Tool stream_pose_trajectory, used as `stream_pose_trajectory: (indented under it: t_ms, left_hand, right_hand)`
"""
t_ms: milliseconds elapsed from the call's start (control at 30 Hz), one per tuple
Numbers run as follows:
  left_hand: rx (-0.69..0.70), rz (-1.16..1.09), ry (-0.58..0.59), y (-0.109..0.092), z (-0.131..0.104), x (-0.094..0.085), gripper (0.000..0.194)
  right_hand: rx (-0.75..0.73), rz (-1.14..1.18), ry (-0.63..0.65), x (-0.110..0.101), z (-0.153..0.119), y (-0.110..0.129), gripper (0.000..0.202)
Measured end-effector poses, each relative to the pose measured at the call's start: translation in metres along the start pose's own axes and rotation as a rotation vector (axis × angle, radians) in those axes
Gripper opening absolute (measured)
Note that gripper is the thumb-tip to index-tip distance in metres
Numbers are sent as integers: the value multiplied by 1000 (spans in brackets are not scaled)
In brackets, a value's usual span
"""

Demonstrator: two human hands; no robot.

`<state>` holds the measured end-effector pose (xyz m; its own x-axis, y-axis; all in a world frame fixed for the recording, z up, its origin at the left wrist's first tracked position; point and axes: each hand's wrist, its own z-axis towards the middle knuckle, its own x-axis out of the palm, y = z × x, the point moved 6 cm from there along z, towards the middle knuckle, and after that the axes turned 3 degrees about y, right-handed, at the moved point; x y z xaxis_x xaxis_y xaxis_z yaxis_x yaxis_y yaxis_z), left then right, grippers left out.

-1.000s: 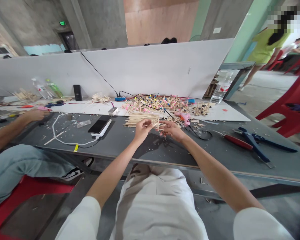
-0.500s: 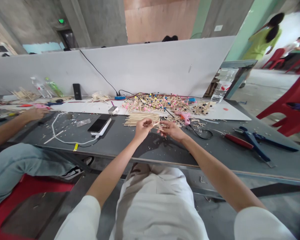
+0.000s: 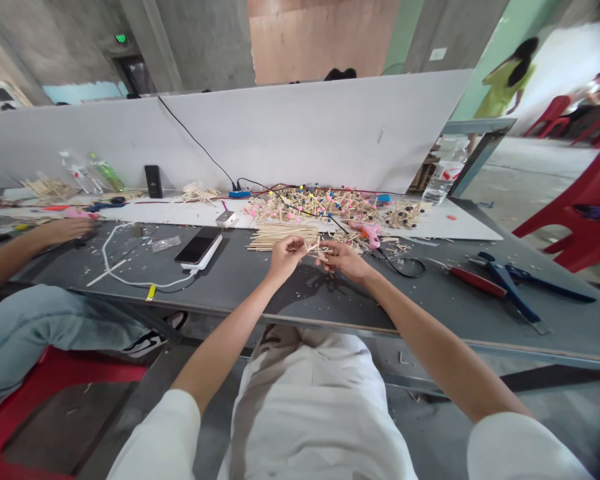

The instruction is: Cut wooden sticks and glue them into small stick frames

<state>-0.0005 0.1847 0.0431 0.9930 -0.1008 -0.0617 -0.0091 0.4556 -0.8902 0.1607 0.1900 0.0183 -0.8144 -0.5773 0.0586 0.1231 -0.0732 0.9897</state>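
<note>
My left hand (image 3: 287, 257) and my right hand (image 3: 346, 261) meet above the front part of the grey table, fingers closed on a small piece made of short wooden sticks (image 3: 314, 249). Its exact shape is too small to tell. Just behind my left hand lies a bundle of long thin sticks (image 3: 270, 236). Farther back is a wide heap of short sticks with coloured tips (image 3: 320, 201). A pink glue gun (image 3: 371, 233) rests behind my right hand, with its black cable looping to the right.
A black phone on a white power bank (image 3: 200, 248) lies left. Pliers with blue handles (image 3: 513, 293) and a red-handled tool (image 3: 477, 281) lie right. Bottles stand against the white board (image 3: 280, 133). A co-worker's hand (image 3: 67, 230) is far left.
The co-worker's hand at the far left has drawn back a little and rests lower. A person in yellow-green at the back right has moved left. My hands have hardly moved.
</note>
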Motion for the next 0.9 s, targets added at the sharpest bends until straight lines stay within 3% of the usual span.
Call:
stream_pose_trajectory:
  t_ms: [367,900]
  left_hand:
    - [-1,2,-43,-4,0,-3,26]
    - [3,34,-30,-4,-1,-3,29]
  right_hand:
    - [-1,-29,-54,-7,-3,7,54]
    - [-219,-131,-374,-23,-10,32,36]
